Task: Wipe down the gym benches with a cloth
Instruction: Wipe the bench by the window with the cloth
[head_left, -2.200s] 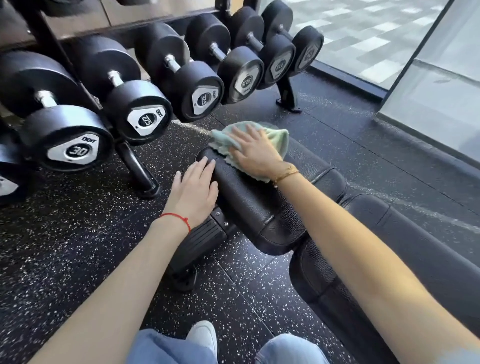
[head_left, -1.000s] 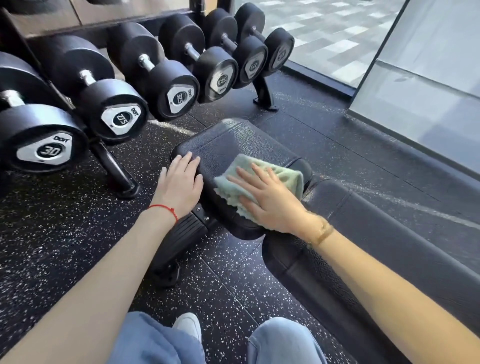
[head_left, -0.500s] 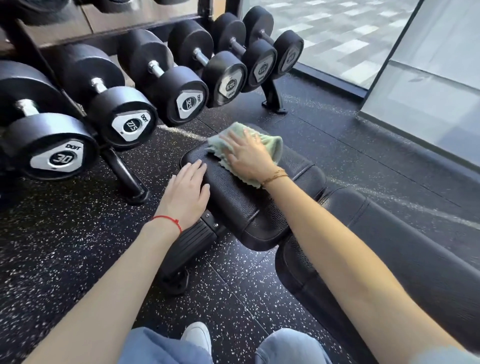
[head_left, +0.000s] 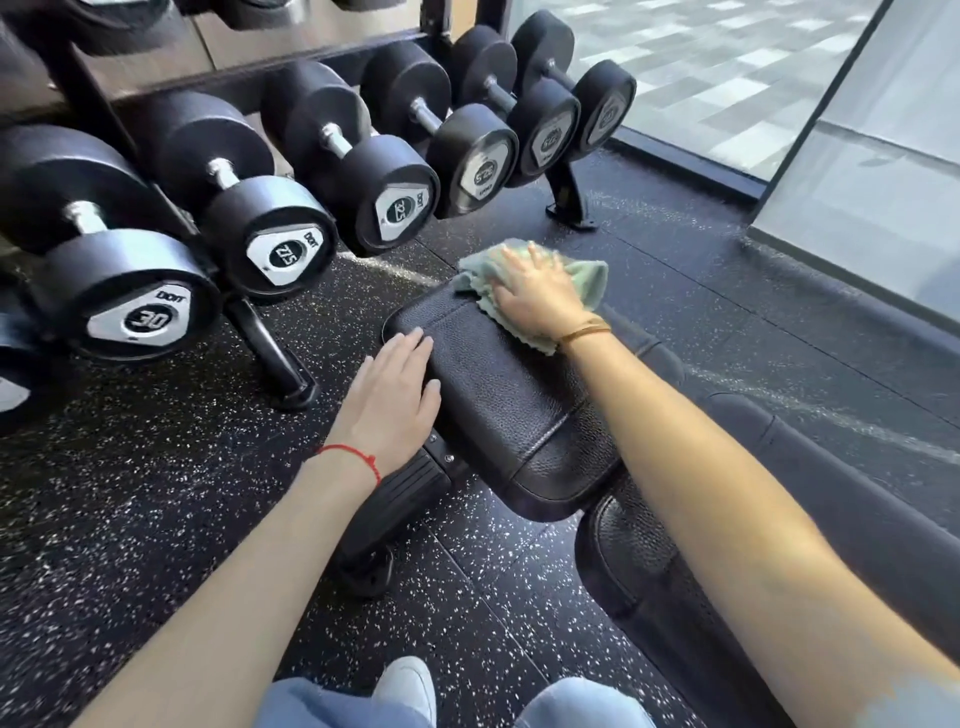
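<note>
Your right hand (head_left: 537, 296) lies flat with its fingers (head_left: 519, 262) spread and pressed down on the pale green cloth (head_left: 589, 283); nothing is pinched or lifted, the palm simply pins the fabric. The cloth sits at the far end of the seat pad (head_left: 511, 402), its forward edge overhanging the pad's end nearest the dumbbell rack (head_left: 291, 197). Your left hand (head_left: 389, 400) rests open, fingers together and extended, on the pad's left edge, gripping nothing and apparently steadying the bench.

The governing relation: the pad's long axis runs from its far end under the cloth back toward your body, meeting the longer back pad (head_left: 857, 525) at a gap on the lower right. The unwiped length therefore lies behind your right fingertips, toward your wrist and forearm. Judged from this layout, the next stroke is a pull along that axis toward you, and the right hand, already on the cloth, is the hand to make it. The left hand lies just beside the stroke path, not in it. The speckled floor (head_left: 156, 493) surrounds the bench; the back pad appears not yet reached.
</note>
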